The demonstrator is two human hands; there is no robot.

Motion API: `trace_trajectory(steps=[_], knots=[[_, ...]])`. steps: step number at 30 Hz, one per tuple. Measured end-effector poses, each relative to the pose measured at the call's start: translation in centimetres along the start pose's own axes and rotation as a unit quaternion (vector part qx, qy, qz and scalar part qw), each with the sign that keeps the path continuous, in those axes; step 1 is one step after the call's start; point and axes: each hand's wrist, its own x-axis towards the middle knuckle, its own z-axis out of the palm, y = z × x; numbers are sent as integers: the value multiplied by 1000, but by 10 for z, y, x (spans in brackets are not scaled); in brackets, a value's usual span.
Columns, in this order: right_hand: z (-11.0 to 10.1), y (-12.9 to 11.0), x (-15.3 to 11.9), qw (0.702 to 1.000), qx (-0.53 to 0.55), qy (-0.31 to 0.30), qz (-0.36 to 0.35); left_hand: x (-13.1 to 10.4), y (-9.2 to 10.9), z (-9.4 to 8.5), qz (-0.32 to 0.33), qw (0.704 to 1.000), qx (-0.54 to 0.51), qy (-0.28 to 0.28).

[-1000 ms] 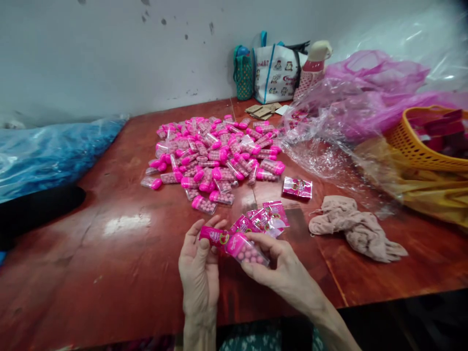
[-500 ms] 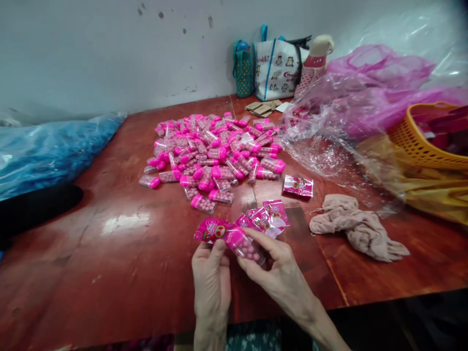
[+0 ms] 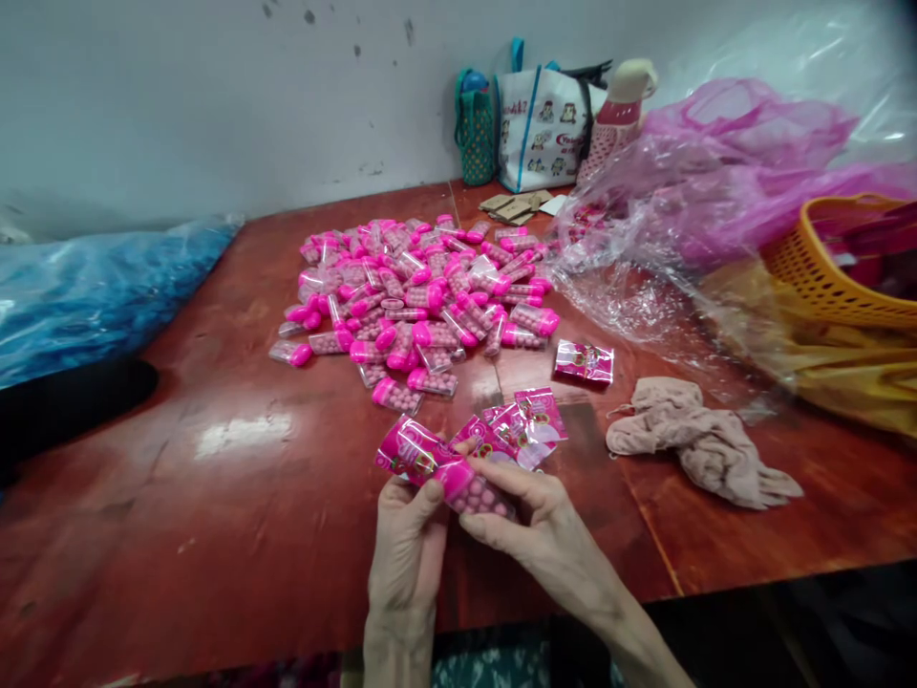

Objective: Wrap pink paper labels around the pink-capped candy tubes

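Observation:
My left hand (image 3: 407,535) pinches a printed pink plastic sleeve (image 3: 414,449) between thumb and fingers. In my right hand (image 3: 534,516) is a clear candy container (image 3: 479,492) with a pink cap and pink balls inside. The capped end points left and meets the lower right edge of the sleeve; whether it sits inside the opening cannot be made out. Just beyond my hands lie several more printed sleeves (image 3: 517,430), flat and overlapping. Farther back is a heap of filled candy containers (image 3: 422,296), all with pink caps.
A bundled stack of sleeves (image 3: 584,362) lies right of the heap. Beige cloth gloves (image 3: 698,440) rest nearby. A yellow basket (image 3: 835,272) and pink plastic bags (image 3: 745,143) occupy the right. Blue plastic-wrapped goods (image 3: 107,291) lie left. A white bag (image 3: 544,129) and bottles stand at the wall.
The sleeve has turned and opened out more toward the camera. The container's cap has tilted and shifted slightly left and down, and my left hand has moved a little left.

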Motion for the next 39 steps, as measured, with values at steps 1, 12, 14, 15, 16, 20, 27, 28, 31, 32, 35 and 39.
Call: trace_trajectory(steps=[1,12,14,15,16,20,27,28,31,32,35,39], knots=[[-1,0,0,1000,13,-5,6,0,0,0,-6,1000,-2,-12],[12,-2,3,986,-143,37,-77,1,-2,3,-25,999,-12,-16],[13,-4,4,986,-149,38,-60,2,-3,3,-32,999,-10,-15],[12,-4,4,987,-152,36,-46,3,-4,3,-37,999,-5,-10],[12,-3,3,986,-158,30,-32,3,-5,4,-42,999,2,-3],[6,12,-8,973,-227,-7,-45,4,-6,7,-48,999,8,7],[-8,25,-31,900,-374,-98,-199,-2,-5,4,-89,993,-1,-73],[-8,22,-30,904,-371,-96,-191,-2,-5,3,-96,992,-6,-84],[-4,13,-24,938,-319,-57,-121,-4,-4,2,-109,988,-27,-105],[-1,10,-21,948,-304,-45,-89,-4,-3,2,-113,987,-33,-108],[11,7,-9,948,-313,-35,-34,-4,-4,0,-116,988,-40,-95],[21,12,-3,918,-394,-20,-38,0,-6,-2,-76,996,-25,-51]])
